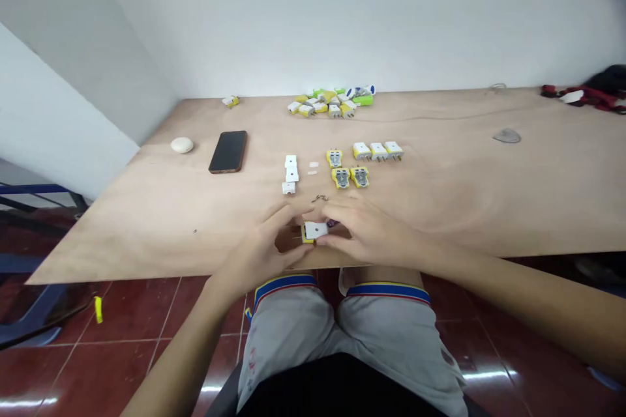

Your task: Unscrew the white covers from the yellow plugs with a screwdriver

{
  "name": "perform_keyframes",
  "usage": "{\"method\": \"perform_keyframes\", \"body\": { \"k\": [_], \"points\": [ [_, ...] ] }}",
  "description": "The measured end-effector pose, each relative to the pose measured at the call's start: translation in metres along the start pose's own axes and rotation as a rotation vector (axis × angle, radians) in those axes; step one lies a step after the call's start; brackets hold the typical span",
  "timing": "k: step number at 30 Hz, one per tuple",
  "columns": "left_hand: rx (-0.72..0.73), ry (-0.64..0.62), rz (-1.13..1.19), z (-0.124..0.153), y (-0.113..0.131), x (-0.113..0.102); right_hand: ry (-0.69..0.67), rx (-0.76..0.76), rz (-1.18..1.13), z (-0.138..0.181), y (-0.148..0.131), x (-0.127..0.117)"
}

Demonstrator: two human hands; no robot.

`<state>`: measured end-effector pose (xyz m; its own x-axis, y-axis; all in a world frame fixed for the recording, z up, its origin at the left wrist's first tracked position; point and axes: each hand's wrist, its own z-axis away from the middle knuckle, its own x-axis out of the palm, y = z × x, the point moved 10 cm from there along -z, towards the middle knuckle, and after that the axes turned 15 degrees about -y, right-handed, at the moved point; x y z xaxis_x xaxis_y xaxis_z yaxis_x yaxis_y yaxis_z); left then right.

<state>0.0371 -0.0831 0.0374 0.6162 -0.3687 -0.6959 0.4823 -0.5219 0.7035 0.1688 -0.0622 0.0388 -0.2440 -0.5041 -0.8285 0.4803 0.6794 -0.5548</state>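
Nearest the camera were the person's lap in grey shorts (342,332) with blue, yellow and red hems, over a red tiled floor (122,339). Just beyond, at the near edge of the plywood worktop (489,208), the left hand (267,244) and the right hand (369,231) met around a small white and yellow plug (314,231); the left hand's fingers curled against its left end and the right hand's fingers closed on its right end, so both hands were grasping it, its white face turned up. Something small and dark showed just right of the plug under the right fingers, too hidden to tell what. Farther on the worktop, going left to right, lay a pale oval object (182,144), a black phone (228,151) face up, a short column of three white covers (290,174), two tiny pale bits (313,169) beside them, and a small metal piece (319,198) just beyond the hands. Next came three open yellow plug bodies (347,169) and, just right and a little farther, a row of three closed white and yellow plugs (378,151). At the far edge lay one lone plug (230,101) to the left and a heap of yellow, green and white plugs (332,101) near the middle. Well to the right sat a clear flat piece (507,136), and at the far right corner a red and black bundle (591,96).
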Motion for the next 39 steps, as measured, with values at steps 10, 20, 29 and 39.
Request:
{"method": "perform_keyframes", "body": {
  "k": [10, 20, 29, 39],
  "points": [
    [0.048, 0.052, -0.027, 0.022, 0.002, -0.003, 0.105, 0.209, 0.123, -0.013, 0.019, -0.024],
    [0.072, 0.155, -0.089, 0.052, 0.003, -0.024, 0.036, 0.151, 0.537, -0.075, -0.008, -0.008],
    [0.070, 0.155, -0.101, 0.048, 0.004, -0.023, 0.025, 0.228, 0.492, -0.081, 0.000, -0.012],
    [0.053, 0.104, -0.099, 0.018, 0.011, -0.006, 0.367, -0.142, -0.553, -0.044, 0.038, -0.119]
  ]
}}
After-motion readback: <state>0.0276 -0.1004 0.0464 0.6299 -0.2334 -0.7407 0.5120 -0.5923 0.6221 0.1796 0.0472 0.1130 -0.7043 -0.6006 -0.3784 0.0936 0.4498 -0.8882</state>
